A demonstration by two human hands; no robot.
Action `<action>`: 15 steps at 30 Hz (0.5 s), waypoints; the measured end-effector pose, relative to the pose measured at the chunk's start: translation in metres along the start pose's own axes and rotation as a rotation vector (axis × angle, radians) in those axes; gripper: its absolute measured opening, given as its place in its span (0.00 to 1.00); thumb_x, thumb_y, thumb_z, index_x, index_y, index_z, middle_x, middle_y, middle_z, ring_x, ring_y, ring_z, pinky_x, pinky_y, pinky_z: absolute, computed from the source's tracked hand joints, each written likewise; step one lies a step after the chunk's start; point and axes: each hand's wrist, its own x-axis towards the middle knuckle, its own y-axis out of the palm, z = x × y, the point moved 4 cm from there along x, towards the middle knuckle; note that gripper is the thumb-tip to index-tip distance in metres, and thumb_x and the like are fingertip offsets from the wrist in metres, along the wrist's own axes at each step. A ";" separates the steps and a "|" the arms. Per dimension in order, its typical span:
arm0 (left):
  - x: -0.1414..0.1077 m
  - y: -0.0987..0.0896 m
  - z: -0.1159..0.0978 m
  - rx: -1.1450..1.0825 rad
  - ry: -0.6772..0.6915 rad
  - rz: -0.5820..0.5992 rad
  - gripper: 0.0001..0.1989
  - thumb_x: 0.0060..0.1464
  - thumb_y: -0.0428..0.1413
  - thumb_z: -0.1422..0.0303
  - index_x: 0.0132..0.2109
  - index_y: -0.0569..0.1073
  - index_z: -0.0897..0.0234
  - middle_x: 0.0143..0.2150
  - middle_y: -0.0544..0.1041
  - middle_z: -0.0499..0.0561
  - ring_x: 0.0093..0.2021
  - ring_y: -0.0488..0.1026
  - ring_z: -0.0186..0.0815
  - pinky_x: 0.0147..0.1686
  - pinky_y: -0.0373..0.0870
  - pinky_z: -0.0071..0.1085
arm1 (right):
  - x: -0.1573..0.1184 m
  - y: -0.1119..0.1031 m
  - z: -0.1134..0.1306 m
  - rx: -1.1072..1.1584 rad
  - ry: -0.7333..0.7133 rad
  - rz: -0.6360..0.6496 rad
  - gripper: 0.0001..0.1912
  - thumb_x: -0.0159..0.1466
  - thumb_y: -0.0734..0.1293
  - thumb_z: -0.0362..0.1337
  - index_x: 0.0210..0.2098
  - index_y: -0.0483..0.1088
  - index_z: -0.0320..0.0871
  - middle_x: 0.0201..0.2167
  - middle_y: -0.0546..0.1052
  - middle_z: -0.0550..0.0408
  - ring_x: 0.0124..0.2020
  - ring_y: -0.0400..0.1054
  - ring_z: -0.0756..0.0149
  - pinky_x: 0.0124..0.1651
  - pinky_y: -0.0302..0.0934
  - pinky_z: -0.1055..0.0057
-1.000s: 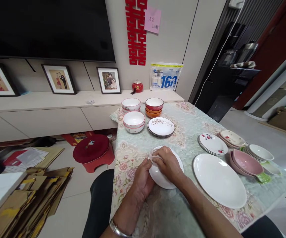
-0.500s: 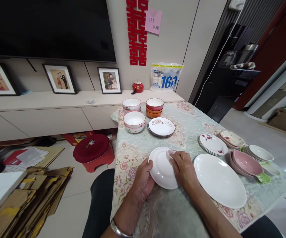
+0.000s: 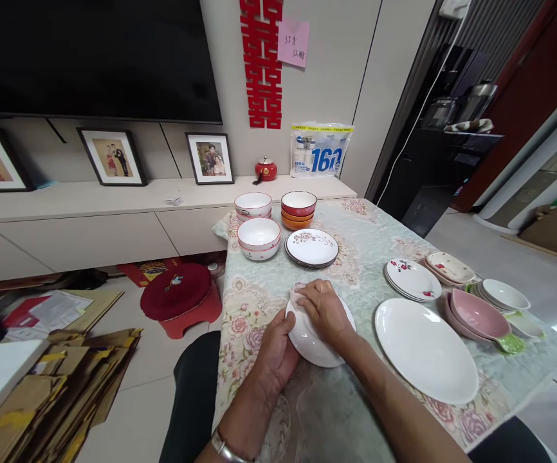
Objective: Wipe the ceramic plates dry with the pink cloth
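Note:
A round white plate (image 3: 314,347) is tilted over the near part of the table. My left hand (image 3: 278,347) grips its left edge, thumb on top and fingers beneath. My right hand (image 3: 324,312) lies over the plate's upper face, its fingers closed on a pale cloth or wipe (image 3: 296,294) at the upper left rim. Much of the cloth is hidden by the fingers. To the right lies a large white oval platter (image 3: 426,350).
Stacked patterned plates (image 3: 312,247), white bowls (image 3: 259,239) and red and orange bowls (image 3: 298,209) stand farther back. Flowered plates (image 3: 412,280), pink leaf-shaped dishes (image 3: 480,315) and small white bowls (image 3: 505,294) sit at the right. A red stool (image 3: 179,299) is left of the table.
My right hand has slid the cloth leftward across the plate, from its upper right part to the upper left rim. My left hand keeps its hold.

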 end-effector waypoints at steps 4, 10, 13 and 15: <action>-0.001 -0.002 0.000 0.048 -0.004 -0.064 0.16 0.44 0.64 0.71 0.43 0.76 0.68 0.39 0.81 0.56 0.42 0.76 0.43 0.46 0.69 0.38 | 0.005 -0.006 -0.029 -0.130 0.084 -0.017 0.12 0.68 0.61 0.34 0.46 0.74 0.42 0.38 0.72 0.49 0.41 0.62 0.59 0.48 0.59 0.64; -0.002 -0.003 0.001 0.060 0.016 -0.117 0.13 0.43 0.64 0.71 0.39 0.76 0.69 0.38 0.81 0.56 0.38 0.76 0.41 0.44 0.70 0.37 | -0.031 -0.025 -0.045 -0.271 0.185 -0.048 0.14 0.70 0.55 0.35 0.38 0.72 0.40 0.33 0.69 0.47 0.38 0.62 0.57 0.44 0.58 0.62; -0.003 -0.002 0.001 0.050 0.030 -0.116 0.15 0.41 0.65 0.70 0.39 0.76 0.69 0.38 0.81 0.56 0.39 0.77 0.43 0.44 0.70 0.37 | -0.056 -0.031 -0.036 -0.362 0.188 -0.058 0.14 0.71 0.54 0.36 0.40 0.70 0.40 0.32 0.69 0.47 0.34 0.61 0.59 0.40 0.60 0.63; -0.004 -0.001 0.001 0.058 0.032 -0.123 0.17 0.41 0.65 0.69 0.40 0.75 0.69 0.38 0.81 0.56 0.40 0.77 0.44 0.44 0.71 0.38 | -0.070 -0.033 -0.023 -0.473 0.117 -0.083 0.14 0.70 0.53 0.33 0.44 0.69 0.39 0.33 0.70 0.45 0.34 0.61 0.58 0.38 0.60 0.62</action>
